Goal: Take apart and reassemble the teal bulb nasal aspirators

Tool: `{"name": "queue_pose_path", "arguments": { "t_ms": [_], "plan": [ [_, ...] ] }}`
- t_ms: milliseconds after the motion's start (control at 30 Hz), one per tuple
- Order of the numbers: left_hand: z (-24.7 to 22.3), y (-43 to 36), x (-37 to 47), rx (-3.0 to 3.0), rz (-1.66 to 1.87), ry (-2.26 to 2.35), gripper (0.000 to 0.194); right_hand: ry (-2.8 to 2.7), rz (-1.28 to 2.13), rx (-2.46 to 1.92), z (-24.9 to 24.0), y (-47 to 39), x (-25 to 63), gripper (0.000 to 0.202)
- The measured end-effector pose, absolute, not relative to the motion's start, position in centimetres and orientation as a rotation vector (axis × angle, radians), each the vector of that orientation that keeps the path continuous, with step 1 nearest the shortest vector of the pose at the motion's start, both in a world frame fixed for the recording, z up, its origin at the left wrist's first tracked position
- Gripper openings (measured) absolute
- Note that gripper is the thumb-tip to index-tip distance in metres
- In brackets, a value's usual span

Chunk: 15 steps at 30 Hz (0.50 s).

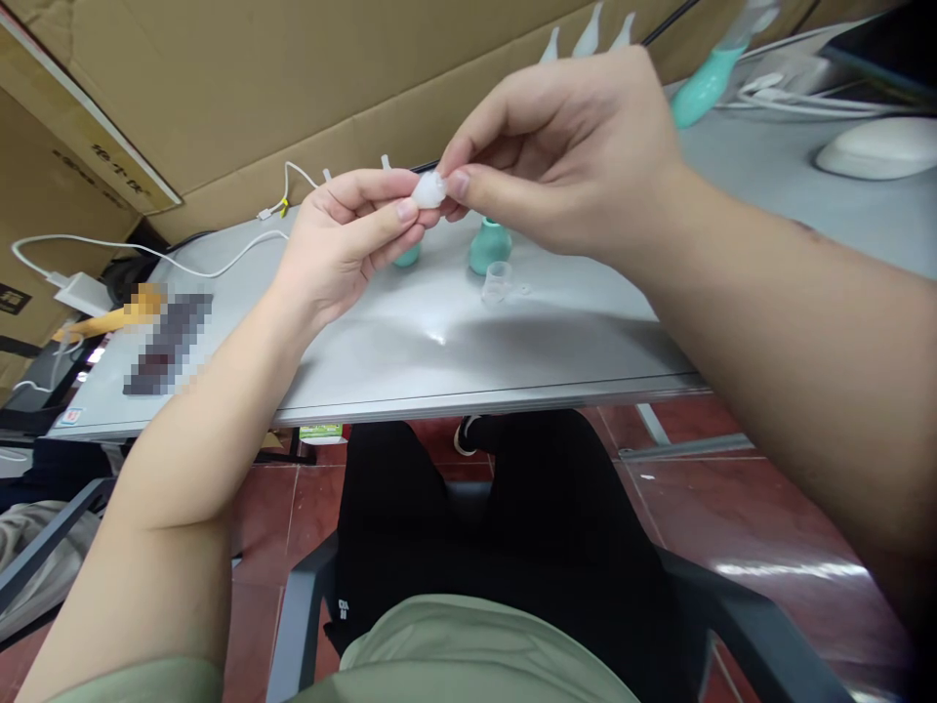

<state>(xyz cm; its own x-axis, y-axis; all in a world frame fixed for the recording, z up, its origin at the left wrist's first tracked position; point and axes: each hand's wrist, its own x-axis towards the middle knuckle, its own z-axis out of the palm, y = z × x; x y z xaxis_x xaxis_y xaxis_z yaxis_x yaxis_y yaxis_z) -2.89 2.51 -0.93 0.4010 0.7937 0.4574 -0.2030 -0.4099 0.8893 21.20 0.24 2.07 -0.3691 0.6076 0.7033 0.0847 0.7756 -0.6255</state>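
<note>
Above the grey table, my left hand (351, 229) pinches a small translucent white plastic piece (427, 190) between thumb and fingers. My right hand (563, 156) meets it from the other side, its thumb and fingertip closed on the piece's right edge. Behind and below the hands stands a teal bulb (490, 247) with an open neck. A clear plastic cup-like part (497, 282) lies just in front of it, with a tiny clear disc (525, 289) beside it. Another teal bulb (407, 256) is partly hidden behind my left hand.
Several white pointed tips (588, 34) rise behind my right hand. A teal bulb with a clear top (707, 88) leans at the back right, near a white mouse (878, 148). White cables (220, 268) and a blurred dark object (168, 342) lie on the left. Cardboard (293, 78) borders the back.
</note>
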Motion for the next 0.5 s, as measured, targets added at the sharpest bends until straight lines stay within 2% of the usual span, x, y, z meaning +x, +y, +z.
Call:
{"name": "queue_pose_path", "arguments": {
  "t_ms": [233, 500],
  "plan": [
    [-0.96, 2.15, -2.53, 1.62, 1.253, 0.53, 0.018, -1.869, 0.666, -0.582, 2.26, -0.21, 21.02, 0.023],
    [-0.65, 1.88, -2.37, 1.668, 1.308, 0.649, 0.026, -1.935, 0.59, -0.657, 2.39, 0.09, 21.05, 0.027]
  ]
}}
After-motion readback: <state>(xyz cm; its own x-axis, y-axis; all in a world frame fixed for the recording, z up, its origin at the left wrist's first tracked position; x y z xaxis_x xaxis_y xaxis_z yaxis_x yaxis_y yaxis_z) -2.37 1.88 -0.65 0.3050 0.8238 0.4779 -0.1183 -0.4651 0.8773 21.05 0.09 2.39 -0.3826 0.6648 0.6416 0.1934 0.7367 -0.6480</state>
